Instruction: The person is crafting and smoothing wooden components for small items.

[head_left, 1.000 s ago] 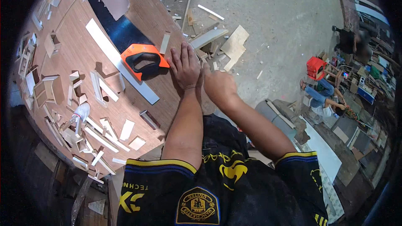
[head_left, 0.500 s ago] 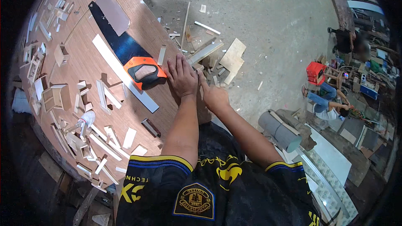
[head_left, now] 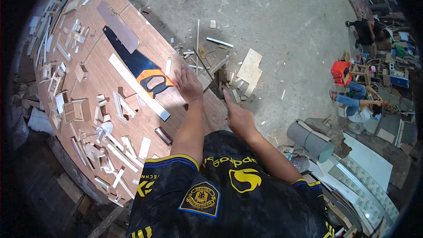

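Inspector: Saw first. Hand saw with dark blade and orange-and-black handle (head_left: 152, 83) lies flat on the brown wooden table (head_left: 110, 77), handle toward the person, blade running up and left. A long white strip of wood (head_left: 139, 87) lies alongside it, touching or just beside the handle.

Clerk: Hands?

Inspector: Left hand (head_left: 188, 86) open, fingers spread, palm down at the table's near edge, just right of the saw handle; contact with the handle cannot be told. It grips nothing. Right hand (head_left: 238, 114) is off the table, over the concrete floor (head_left: 282, 26), loosely curled with the forefinger extended, holding nothing.

Clerk: Surroundings?

Inspector: Small pale wooden offcuts and frames (head_left: 77, 110) are scattered across the table's left half. Plywood scraps (head_left: 249, 66) litter the floor past the table edge. A seated person in blue trousers (head_left: 357, 103) is well apart, at right.
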Demonstrator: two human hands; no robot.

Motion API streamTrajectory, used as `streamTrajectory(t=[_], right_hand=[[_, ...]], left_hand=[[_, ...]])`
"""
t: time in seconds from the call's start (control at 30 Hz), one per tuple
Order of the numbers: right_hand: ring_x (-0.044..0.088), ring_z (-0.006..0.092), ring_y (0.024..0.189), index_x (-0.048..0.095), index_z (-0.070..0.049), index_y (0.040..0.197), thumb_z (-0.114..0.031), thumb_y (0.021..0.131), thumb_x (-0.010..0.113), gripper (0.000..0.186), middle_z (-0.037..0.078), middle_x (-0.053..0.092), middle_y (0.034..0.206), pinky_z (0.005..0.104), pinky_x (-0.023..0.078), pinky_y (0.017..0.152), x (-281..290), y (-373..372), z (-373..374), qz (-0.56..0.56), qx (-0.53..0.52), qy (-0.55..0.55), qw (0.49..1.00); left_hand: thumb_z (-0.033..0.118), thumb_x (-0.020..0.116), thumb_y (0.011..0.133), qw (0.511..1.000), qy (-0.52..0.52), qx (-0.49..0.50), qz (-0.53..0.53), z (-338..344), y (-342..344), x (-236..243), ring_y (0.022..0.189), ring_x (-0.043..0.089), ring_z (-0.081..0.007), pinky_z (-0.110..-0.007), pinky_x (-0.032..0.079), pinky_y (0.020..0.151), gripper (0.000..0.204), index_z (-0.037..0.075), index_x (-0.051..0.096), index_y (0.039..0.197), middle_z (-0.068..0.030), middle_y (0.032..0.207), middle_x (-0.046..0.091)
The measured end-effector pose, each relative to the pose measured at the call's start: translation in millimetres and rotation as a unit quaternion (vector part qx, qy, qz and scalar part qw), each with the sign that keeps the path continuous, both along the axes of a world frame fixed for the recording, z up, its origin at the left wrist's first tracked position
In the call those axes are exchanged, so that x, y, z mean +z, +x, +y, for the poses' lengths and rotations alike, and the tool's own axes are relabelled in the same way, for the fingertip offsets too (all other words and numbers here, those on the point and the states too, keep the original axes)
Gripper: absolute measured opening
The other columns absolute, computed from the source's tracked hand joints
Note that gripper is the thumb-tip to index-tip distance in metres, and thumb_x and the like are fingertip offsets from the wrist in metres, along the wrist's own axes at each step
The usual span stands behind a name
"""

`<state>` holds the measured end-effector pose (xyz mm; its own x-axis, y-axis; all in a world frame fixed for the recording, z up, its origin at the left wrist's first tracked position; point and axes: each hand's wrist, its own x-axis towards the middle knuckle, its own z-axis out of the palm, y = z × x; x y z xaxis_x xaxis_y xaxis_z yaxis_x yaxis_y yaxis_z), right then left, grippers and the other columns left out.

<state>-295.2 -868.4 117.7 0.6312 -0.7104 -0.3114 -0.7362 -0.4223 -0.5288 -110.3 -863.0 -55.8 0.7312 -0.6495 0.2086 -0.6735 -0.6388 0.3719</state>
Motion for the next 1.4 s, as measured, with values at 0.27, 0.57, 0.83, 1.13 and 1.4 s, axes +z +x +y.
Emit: streamTrajectory(t=[0.27,0.57,0.83,1.13,1.4], right_hand=[[0.061,0.0404,0.067,0.032,-0.020,0.150,-0.015,0.098,0.044,0.054,0.021,0.059,0.072,0.0450,0.047,0.062,12,-121,7,-0.005,-0.168,0.086,0.982],[0.060,0.0456,0.104,0.036,-0.017,0.148,-0.013,0.096,0.047,0.053,0.031,0.059,0.113,0.0455,0.049,0.085,28,-158,8,-0.098,-0.158,0.129,0.974],[0.056,0.0177,0.070,0.051,-0.013,0.139,0.002,0.089,0.051,0.052,0.016,0.067,0.103,0.0284,0.047,0.069,58,-187,-9,-0.212,0.040,0.118,0.969],[0.056,0.0195,0.063,0.058,-0.014,0.133,0.004,0.081,0.056,0.055,0.012,0.058,0.077,0.0316,0.046,0.059,106,-253,-31,-0.295,0.222,-0.013,0.929],[0.047,0.0175,0.059,0.058,-0.013,0.133,0.005,0.082,0.055,0.054,0.007,0.050,0.071,0.0303,0.039,0.054,126,-307,-29,-0.365,0.225,0.091,0.899]], left_hand=[[0.038,0.073,0.080,0.988,-0.026,-0.137,0.059,31,-4,30,0.127,0.042,-0.0367,-0.053,0.033,0.104,0.068,0.005,0.048,0.133,-0.0129,0.134,0.050],[0.036,0.075,0.078,0.972,0.082,-0.087,0.200,46,-31,97,0.086,0.066,-0.0414,-0.048,0.051,0.075,0.064,0.007,0.043,0.125,-0.0231,0.097,0.068],[0.033,0.072,0.084,0.986,-0.078,-0.108,0.105,82,-108,215,0.062,0.061,-0.0314,-0.041,0.048,0.061,0.043,0.002,0.059,0.111,-0.0167,0.078,0.063],[0.015,0.066,0.086,0.970,-0.115,-0.040,0.211,119,-203,307,0.069,0.062,-0.0288,-0.037,0.050,0.065,0.030,0.004,0.063,0.114,-0.0166,0.096,0.064],[0.019,0.067,0.088,0.939,-0.155,-0.020,0.305,155,-262,319,0.075,0.064,-0.0191,-0.034,0.051,0.066,0.031,0.000,0.064,0.112,-0.0130,0.092,0.067]])
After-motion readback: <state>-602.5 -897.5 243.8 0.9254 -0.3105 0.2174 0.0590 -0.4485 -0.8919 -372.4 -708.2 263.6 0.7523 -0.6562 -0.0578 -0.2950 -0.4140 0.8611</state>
